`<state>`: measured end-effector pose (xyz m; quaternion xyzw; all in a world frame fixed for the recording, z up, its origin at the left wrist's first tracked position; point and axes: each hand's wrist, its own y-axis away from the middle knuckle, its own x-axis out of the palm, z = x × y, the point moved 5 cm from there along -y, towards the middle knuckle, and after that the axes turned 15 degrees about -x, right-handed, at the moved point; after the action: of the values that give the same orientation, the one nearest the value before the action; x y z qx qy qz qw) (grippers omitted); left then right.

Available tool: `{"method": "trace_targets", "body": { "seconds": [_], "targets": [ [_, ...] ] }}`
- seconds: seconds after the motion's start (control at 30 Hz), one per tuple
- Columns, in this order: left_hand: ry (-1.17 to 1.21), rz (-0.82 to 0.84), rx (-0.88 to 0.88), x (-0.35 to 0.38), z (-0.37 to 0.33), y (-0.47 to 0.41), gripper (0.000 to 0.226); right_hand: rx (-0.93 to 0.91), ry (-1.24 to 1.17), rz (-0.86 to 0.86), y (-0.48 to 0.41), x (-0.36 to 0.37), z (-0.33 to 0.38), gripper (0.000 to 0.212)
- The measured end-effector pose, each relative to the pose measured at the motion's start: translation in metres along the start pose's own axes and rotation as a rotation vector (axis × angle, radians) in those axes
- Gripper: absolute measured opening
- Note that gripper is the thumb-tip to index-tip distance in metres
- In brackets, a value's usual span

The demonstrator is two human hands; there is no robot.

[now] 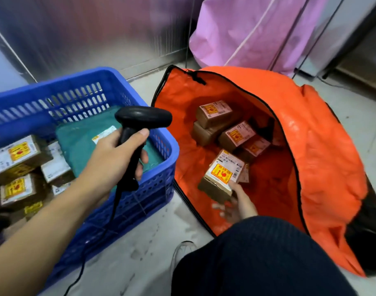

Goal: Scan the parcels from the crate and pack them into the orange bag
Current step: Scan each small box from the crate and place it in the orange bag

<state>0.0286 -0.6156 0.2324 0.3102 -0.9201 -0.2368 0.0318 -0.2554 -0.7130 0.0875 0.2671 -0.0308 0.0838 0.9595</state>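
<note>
My left hand [110, 159] grips the handle of a black barcode scanner [140, 124] over the right side of the blue crate [118, 82]. The crate holds several brown cardboard parcels [18, 154] with yellow and red labels and a green padded parcel [84, 142]. The orange bag [310, 146] lies open on the floor to the right, with several brown parcels [214, 114] inside. My right hand [238, 201] reaches into the bag's mouth and holds a brown labelled parcel [223, 174] by its near end, just above the bag's floor.
A pink bag [257, 30] stands behind the orange one, against a metal wall. The scanner's black cable [110, 218] hangs down in front of the crate. My dark-trousered knee [257, 259] and a white shoe [182, 251] are at the bottom, on the grey floor.
</note>
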Motion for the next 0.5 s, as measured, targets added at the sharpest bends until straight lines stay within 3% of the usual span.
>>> {"method": "trace_targets", "body": {
  "seconds": [0.1,0.3,0.43,0.5],
  "targets": [
    [-0.007,0.053,0.023,0.019,0.007,-0.013,0.033,0.068,-0.025,0.033,-0.007,0.009,-0.011,0.037],
    [0.169,0.121,0.001,0.044,0.012,-0.027,0.024,-0.023,0.008,0.022,-0.041,0.009,-0.009,0.024],
    [0.218,0.106,0.032,0.050,0.014,-0.028,0.036,-0.049,-0.012,-0.073,-0.084,0.008,-0.013,0.014],
    [0.225,0.114,0.034,0.049,0.015,-0.028,0.041,-0.025,0.025,-0.101,-0.095,0.005,-0.021,0.020]
  ]
}}
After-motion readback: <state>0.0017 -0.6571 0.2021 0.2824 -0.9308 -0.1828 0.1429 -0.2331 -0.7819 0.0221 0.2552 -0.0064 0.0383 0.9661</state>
